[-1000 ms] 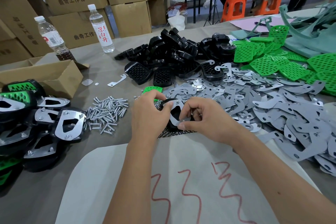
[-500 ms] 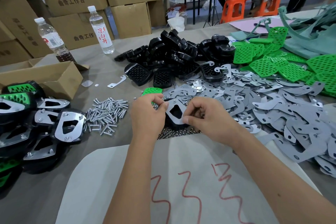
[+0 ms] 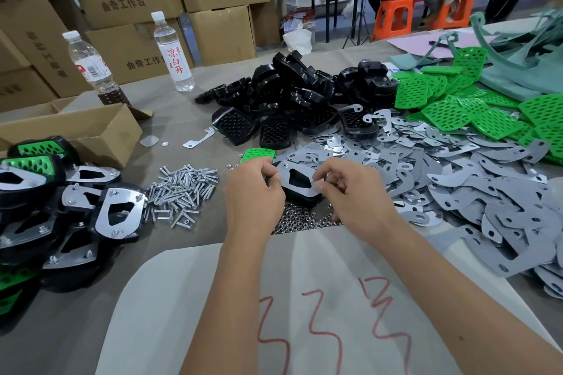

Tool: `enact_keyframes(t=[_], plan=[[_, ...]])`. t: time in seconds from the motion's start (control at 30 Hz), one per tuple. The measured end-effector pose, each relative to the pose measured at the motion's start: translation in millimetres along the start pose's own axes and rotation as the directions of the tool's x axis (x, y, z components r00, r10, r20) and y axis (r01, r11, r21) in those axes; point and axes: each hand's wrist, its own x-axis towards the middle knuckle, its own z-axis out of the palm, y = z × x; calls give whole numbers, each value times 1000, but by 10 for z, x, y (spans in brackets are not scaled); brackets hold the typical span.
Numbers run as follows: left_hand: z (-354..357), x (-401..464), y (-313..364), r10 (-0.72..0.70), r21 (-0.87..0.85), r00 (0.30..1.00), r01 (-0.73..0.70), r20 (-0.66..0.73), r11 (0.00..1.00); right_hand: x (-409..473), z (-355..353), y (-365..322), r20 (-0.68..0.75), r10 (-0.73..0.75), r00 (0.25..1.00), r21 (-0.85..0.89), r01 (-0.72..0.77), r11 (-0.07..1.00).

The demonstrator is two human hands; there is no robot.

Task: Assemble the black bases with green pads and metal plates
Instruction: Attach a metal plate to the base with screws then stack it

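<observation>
I have one black base (image 3: 300, 193) on the desk (image 3: 189, 106), just beyond the heap of nuts (image 3: 297, 219), with a metal plate (image 3: 297, 173) lying on top of it. My left hand (image 3: 254, 192) is curled against the base's left side, its fingertips pinching the plate's left edge. My right hand (image 3: 355, 192) pinches the plate's right edge between thumb and forefinger, so both are grasping the same piece. A green pad (image 3: 257, 155) shows just past my left knuckles; I cannot tell whether it is already seated under the base or only lying behind it.

The risk, as I judge it, is misalignment: if the plate sits skewed, its holes will miss those in the base and the bolts (image 3: 182, 189) left of the base will not go through. Pressing unevenly could tip the base onto the loose nuts and scatter them. The spare plates (image 3: 457, 179) heaped to the right of the base crowd my right wrist, and a careless sweep could drag some into the work.
</observation>
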Motion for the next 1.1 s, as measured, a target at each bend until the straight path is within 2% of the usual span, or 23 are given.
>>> enact_keyframes(t=[0.1,0.3,0.5,0.67,0.8,0.97,1.1], plan=[[-7,-9,25,7,30,1000,-7,0,1000,-1,-1,4,-2,3,1000,-9,-3,1000],[11,-38,35,-67,6,995,68,-76,998,-11,24,-11,-21,11,1000,-13,-12,1000],[68,-33,36,-33,127,998,40,-56,991,2,53,-99,31,-47,998,-234,53,971],[79,-58,103,-45,170,997,54,-57,984,-6,119,-221,84,-19,996,-427,53,903],[85,-79,141,-98,246,993,111,-64,963,-74,133,-269,16,-56,998,-704,51,708],[75,-84,171,-59,354,998,66,-31,933,-51,195,-259,-21,-52,998,-724,21,690],[74,-87,173,-55,375,997,70,-49,925,-37,236,-241,-71,-55,996,-738,-15,674]])
